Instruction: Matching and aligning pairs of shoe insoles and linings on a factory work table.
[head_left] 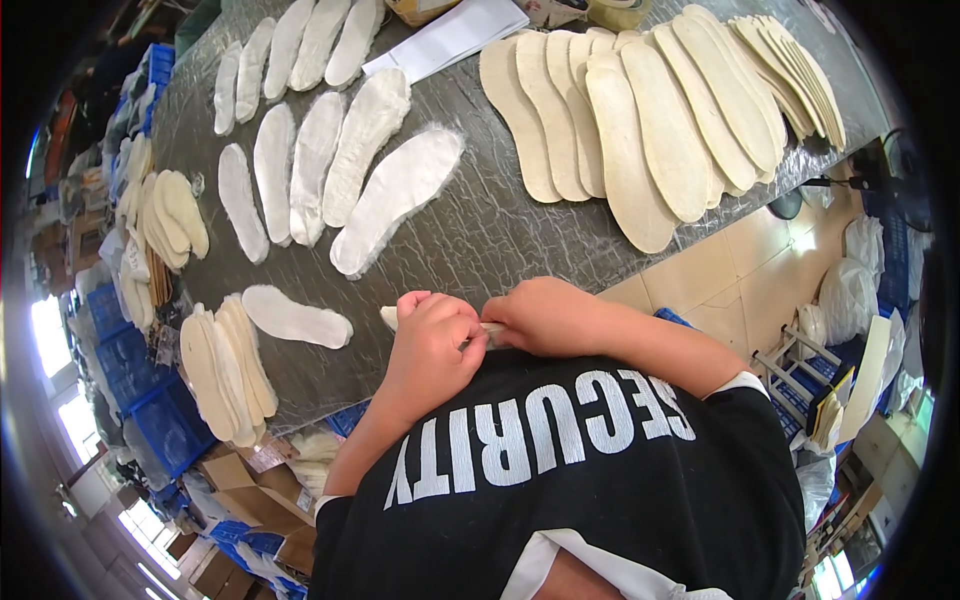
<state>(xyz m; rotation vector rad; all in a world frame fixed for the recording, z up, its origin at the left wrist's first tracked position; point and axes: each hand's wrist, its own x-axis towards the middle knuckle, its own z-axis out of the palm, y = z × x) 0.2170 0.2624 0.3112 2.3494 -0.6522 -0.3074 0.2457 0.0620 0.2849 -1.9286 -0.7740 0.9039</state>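
Close to my body, at the near edge of the table, both hands are closed on a pale insole (389, 317). Only small bits of it show, at its left end and between my fingers. My left hand (436, 338) pinches it with curled fingers. Beside it, my right hand (540, 314) grips the other part, its fingertips mostly hidden behind the hand. A single white insole (297, 318) lies flat to the left of my hands. Farther off, a fluffy white insole (397, 200) rests at the end of a row of several others.
Cream insoles (655, 140) lie fanned in overlapping stacks at the far right of the dark table (440, 250). Another insole pile (228, 368) sits at the left edge. White paper (450, 38) lies at the back. Blue crates (165, 425) and a cardboard box (255, 490) stand below left.
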